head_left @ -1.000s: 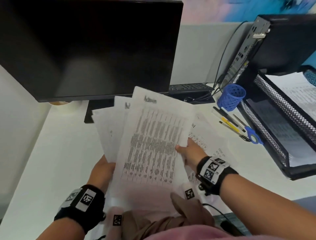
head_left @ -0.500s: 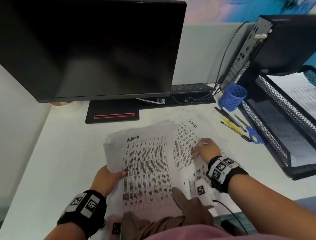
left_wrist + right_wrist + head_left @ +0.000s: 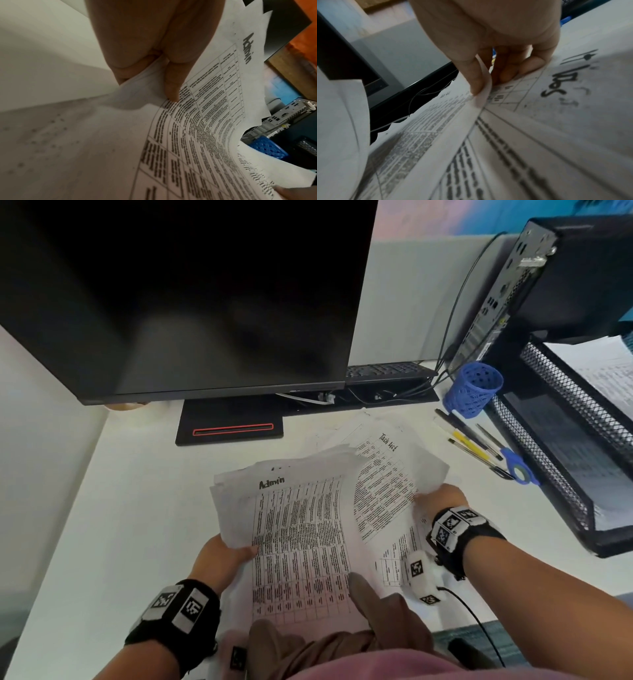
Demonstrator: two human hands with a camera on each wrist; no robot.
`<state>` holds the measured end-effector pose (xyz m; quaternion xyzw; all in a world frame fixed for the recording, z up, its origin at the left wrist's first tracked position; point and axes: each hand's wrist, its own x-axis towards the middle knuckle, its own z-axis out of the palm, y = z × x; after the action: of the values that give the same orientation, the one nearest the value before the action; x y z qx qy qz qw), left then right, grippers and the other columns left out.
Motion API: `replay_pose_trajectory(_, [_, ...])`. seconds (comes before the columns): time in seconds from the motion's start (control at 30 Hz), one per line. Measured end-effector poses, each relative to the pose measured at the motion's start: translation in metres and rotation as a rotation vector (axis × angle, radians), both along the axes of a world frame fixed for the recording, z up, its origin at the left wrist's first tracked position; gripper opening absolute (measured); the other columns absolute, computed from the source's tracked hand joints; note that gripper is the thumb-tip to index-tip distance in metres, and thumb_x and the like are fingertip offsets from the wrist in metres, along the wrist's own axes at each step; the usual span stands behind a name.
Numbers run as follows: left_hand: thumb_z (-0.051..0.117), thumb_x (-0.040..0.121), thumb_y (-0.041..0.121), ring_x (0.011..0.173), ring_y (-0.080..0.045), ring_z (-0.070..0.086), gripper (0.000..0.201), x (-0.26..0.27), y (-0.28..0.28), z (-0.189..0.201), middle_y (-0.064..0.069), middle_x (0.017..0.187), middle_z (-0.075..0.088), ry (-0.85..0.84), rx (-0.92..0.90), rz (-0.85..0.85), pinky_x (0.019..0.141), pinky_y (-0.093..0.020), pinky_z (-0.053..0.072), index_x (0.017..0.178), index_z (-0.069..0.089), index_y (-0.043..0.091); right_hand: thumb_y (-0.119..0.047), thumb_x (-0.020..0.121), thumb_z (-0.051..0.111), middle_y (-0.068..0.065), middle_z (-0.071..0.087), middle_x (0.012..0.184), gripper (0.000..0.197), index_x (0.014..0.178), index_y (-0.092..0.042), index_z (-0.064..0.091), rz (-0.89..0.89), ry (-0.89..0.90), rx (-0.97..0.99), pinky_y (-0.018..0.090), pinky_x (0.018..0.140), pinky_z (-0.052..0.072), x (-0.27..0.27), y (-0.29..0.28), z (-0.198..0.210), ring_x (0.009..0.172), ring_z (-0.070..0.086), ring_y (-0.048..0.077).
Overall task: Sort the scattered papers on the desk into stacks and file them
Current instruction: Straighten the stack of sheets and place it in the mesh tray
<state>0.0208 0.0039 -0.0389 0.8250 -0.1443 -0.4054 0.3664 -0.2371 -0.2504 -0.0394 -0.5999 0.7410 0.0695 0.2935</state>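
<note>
Grip of the left hand [image 3: 219, 559]: a fanned stack of papers [image 3: 301, 529] headed "Admin" is pinched at its left edge, thumb [image 3: 173, 83] on top of the printed table and fingers underneath. Grip of the right hand [image 3: 442, 501]: the right edge of a sheet [image 3: 387, 491] headed "Task list" is nipped between thumb [image 3: 474, 75] and curled fingers, and that edge is seen lifted off the sheets beneath in the right wrist view. Both bundles are held over the white bench [image 3: 102, 525], at 6 o'clock from the monitor [image 3: 191, 296]. More printed sheets are spread flat under them. At 2 o'clock from the papers a blue mesh cup [image 3: 474, 393] is lying on its side, with pens [image 3: 469, 440] and blue scissors [image 3: 519, 469] beside it. At 3 o'clock a black mesh tray [image 3: 575, 402] holding paper is seen.
</note>
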Motion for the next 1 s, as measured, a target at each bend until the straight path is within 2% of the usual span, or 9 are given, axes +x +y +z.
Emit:
replay_pose_trajectory(0.07, [0.074, 0.082, 0.016, 0.090, -0.029, 0.063, 0.023, 0.001, 0.001, 0.000, -0.011, 0.096, 0.067, 0.004, -0.038, 0.029, 0.087, -0.040, 0.048, 0.102, 0.064, 0.011, -0.024, 0.094, 0.049, 0.016, 0.064, 0.112, 0.029, 0.108, -0.002, 0.062, 0.000, -0.065, -0.046, 0.029, 0.078, 0.044, -0.003, -0.003, 0.004, 0.103, 0.061, 0.032])
replay_pose_trajectory(0.2, [0.071, 0.085, 0.024, 0.098, -0.031, 0.064, 0.031, 0.010, 0.004, 0.003, -0.013, 0.105, 0.069, -0.014, -0.124, 0.125, 0.095, -0.048, 0.049, 0.112, 0.065, 0.011, -0.019, 0.094, 0.051, 0.021, 0.063, 0.108, 0.030, 0.110, 0.005, 0.059, -0.200, -0.279, -0.187, 0.034, 0.084, 0.043, -0.019, -0.014, 0.016, 0.106, 0.058, 0.036])
replay_pose_trajectory(0.37, [0.071, 0.085, 0.017, 0.093, -0.029, 0.062, 0.036, 0.044, 0.010, 0.018, -0.017, 0.107, 0.067, -0.100, -0.171, 0.272, 0.086, -0.041, 0.048, 0.117, 0.063, 0.004, -0.017, 0.092, 0.053, 0.028, 0.057, 0.118, 0.033, 0.113, 0.008, 0.053, -0.202, -0.342, -0.275, 0.044, 0.095, 0.042, -0.041, -0.041, 0.041, 0.111, 0.054, 0.042])
replay_pose_trajectory(0.53, [0.071, 0.085, 0.018, 0.095, -0.033, 0.064, 0.038, 0.072, 0.014, 0.040, -0.019, 0.111, 0.067, -0.169, -0.191, 0.344, 0.087, -0.040, 0.048, 0.119, 0.062, 0.004, -0.014, 0.095, 0.052, 0.018, 0.056, 0.098, 0.023, 0.106, 0.006, 0.055, -0.088, -0.466, -0.280, 0.023, 0.067, 0.029, -0.045, -0.044, 0.071, 0.091, 0.053, 0.028])
replay_pose_trajectory(0.63, [0.070, 0.084, 0.014, 0.091, -0.030, 0.064, 0.035, 0.066, 0.004, 0.050, -0.015, 0.107, 0.068, -0.107, -0.257, 0.334, 0.085, -0.037, 0.048, 0.118, 0.062, 0.006, -0.015, 0.090, 0.057, 0.008, 0.062, 0.097, 0.003, 0.091, -0.014, 0.059, -0.008, -0.595, -0.265, 0.032, 0.082, 0.043, -0.026, -0.036, 0.071, 0.094, 0.058, 0.025])
replay_pose_trajectory(0.73, [0.068, 0.085, 0.007, 0.086, -0.027, 0.065, 0.030, 0.045, -0.014, 0.056, -0.013, 0.102, 0.069, -0.027, -0.318, 0.255, 0.080, -0.033, 0.048, 0.115, 0.063, 0.007, -0.018, 0.082, 0.062, 0.007, 0.068, 0.096, 0.008, 0.089, -0.014, 0.061, -0.023, -0.708, -0.182, 0.042, 0.091, 0.048, 0.002, -0.031, 0.058, 0.094, 0.063, 0.029])
replay_pose_trajectory(0.87, [0.066, 0.086, 0.008, 0.084, -0.021, 0.067, 0.028, 0.016, -0.039, 0.054, -0.005, 0.094, 0.071, 0.053, -0.351, 0.170, 0.071, -0.029, 0.049, 0.114, 0.066, 0.007, -0.011, 0.083, 0.060, 0.013, 0.063, 0.079, 0.013, 0.072, -0.013, 0.052, -0.120, -0.843, -0.131, 0.041, 0.074, 0.052, 0.040, -0.005, 0.070, 0.081, 0.064, 0.031])
replay_pose_trajectory(0.93, [0.067, 0.088, 0.023, 0.097, -0.025, 0.067, 0.031, 0.002, -0.047, 0.056, -0.004, 0.099, 0.072, 0.081, -0.379, 0.152, 0.086, -0.036, 0.051, 0.116, 0.067, 0.010, -0.018, 0.087, 0.060, 0.007, 0.065, 0.084, 0.007, 0.089, -0.013, 0.054, -0.131, -0.917, -0.039, 0.035, 0.064, 0.054, 0.052, 0.014, 0.075, 0.078, 0.065, 0.026])
replay_pose_trajectory(1.0, [0.055, 0.093, 0.047, 0.098, -0.022, 0.066, 0.045, -0.009, -0.051, 0.063, -0.003, 0.104, 0.071, 0.062, -0.386, 0.147, 0.089, -0.036, 0.051, 0.117, 0.066, 0.011, -0.032, 0.081, 0.065, 0.003, 0.067, 0.102, 0.042, 0.118, -0.017, 0.051, -0.102, -0.939, 0.048, 0.039, 0.075, 0.055, 0.059, 0.027, 0.072, 0.090, 0.065, 0.023])
